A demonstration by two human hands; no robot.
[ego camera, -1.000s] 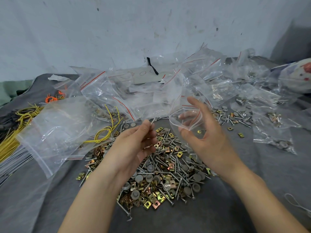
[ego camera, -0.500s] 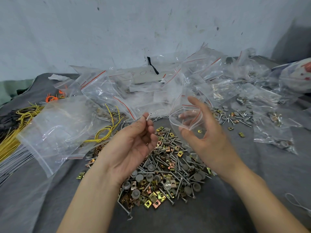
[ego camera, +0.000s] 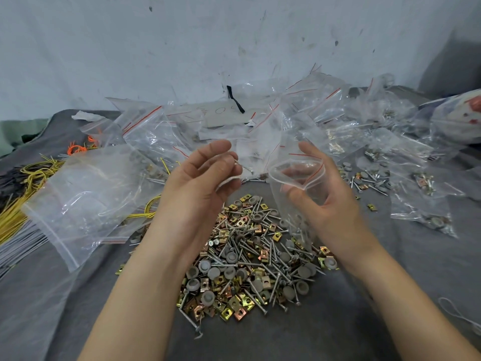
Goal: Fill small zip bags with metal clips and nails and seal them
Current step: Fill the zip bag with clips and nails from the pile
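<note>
Fingers (ego camera: 225,162) of the left hand (ego camera: 197,188) are pinched together on a single nail (ego camera: 243,167), held in the air just beside the mouth of a small zip bag (ego camera: 299,201). The right hand (ego camera: 335,209) has its fingers curled round that bag, thumb on one side and the rest on the other, holding the mouth spread open above the pile (ego camera: 250,261) of loose clips and nails on the tabletop (ego camera: 338,334). The bag looks empty or nearly so (the clear film over the pile makes it hard to tell), so I judge it to be at its very start, with filling and sealing both left to do. Filled bags (ego camera: 429,222) lie to the right, so part of the job is done, though the pile is large.
</note>
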